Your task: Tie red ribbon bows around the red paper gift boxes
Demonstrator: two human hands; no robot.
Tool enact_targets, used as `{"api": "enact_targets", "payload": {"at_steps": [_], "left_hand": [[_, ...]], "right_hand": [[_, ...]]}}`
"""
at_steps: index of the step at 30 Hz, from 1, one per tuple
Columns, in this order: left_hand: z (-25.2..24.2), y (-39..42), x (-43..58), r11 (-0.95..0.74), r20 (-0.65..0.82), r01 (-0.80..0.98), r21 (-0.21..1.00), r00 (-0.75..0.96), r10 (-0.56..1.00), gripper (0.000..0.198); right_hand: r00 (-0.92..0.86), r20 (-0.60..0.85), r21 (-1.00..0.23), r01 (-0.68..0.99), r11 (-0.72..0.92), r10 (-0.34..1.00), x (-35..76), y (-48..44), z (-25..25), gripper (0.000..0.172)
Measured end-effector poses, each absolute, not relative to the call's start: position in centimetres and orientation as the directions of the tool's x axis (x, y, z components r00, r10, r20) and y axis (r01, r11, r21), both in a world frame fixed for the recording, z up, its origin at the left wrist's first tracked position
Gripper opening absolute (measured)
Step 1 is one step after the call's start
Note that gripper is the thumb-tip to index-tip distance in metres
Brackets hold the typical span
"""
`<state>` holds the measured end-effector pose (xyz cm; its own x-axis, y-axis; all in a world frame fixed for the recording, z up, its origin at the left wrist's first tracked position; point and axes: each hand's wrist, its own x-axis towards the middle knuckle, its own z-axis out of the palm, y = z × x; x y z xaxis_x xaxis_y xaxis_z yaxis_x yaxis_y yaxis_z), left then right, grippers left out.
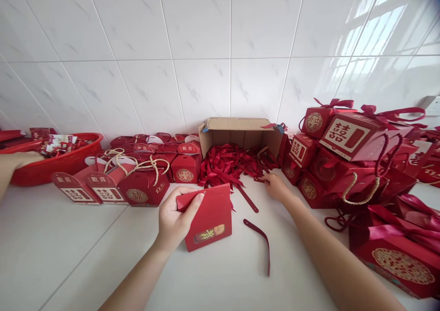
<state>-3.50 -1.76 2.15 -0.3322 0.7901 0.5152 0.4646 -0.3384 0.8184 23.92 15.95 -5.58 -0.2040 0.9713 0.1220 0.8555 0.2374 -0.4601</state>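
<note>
A red box (215, 212) hangs above a white table (213, 283), gripped near its top edge between the thumb and fingers of the left hand (176, 217). The right hand (277, 188) reaches out to the edge of a ribbon heap, its fingers drawn narrow at the end of a dark strap (258, 179) — whether they have closed on it cannot be told. A second strap (250, 200) juts from the heap between the hands, and a loose strap (264, 240) lies curved on the tabletop, between the box and the right forearm. Behind, red ribbons (220, 162) spill from a carton (239, 124) opening forward, tangled across the spot just beside the right fingertips. Gift boxes (137, 192), some with rope handles, crowd the left side near a red basin (74, 156) of packets. Stacked parcels (347, 134) — several tied with bows — hem in the right arm, against a tiled wall (202, 86).
</note>
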Motion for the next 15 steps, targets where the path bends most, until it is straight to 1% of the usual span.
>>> {"api": "enact_targets", "payload": {"at_steps": [8, 13, 15], "left_hand": [[1.7, -1.3, -3.8, -0.344, 0.553, 0.51, 0.788, -0.344, 0.759, 0.018], [1.6, -1.3, -4.0, -0.36, 0.562, 0.514, 0.779, -0.316, 0.764, 0.017], [1.5, -1.1, -4.0, -0.386, 0.579, 0.51, 0.769, -0.299, 0.758, 0.016]], "right_hand": [[-0.19, 0.111, -0.51, 0.832, 0.22, 0.975, 24.8, 15.9, -5.3, 0.027], [-0.165, 0.112, -0.6, 0.775, 0.199, 0.98, 24.6, 15.2, -4.8, 0.026], [-0.158, 0.127, -0.655, 0.728, 0.203, 0.979, 24.0, 14.7, -3.8, 0.021]]}}
